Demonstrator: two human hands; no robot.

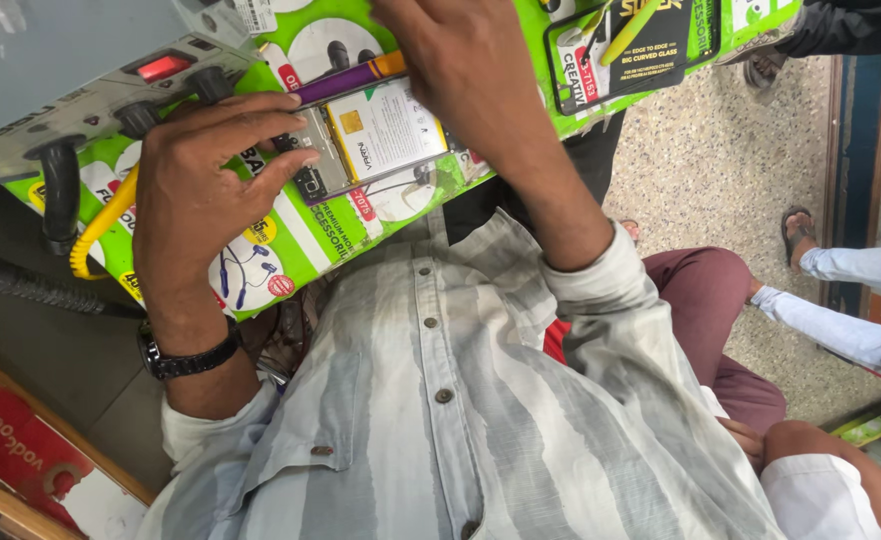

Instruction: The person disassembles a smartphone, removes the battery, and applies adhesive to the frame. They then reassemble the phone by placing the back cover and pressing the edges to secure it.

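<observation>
The left hand (195, 195), wrist bent and watch-strapped, spreads its fingers (260, 165) apart over the opened phone (370, 135), pressing its nine-o'clock end. The phone lies on the green tabletop (300, 245), long axis running eight to two o'clock. The right hand (460, 70) covers its two-o'clock end; whether those fingers are closed cannot be told.

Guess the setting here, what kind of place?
Likely a phone repair stall: an opened phone with its battery exposed under both hands, a grey bench unit with knobs, and packaged screen-glass accessories.

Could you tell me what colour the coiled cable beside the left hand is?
The coiled cable is yellow, seen in the head view.
</observation>
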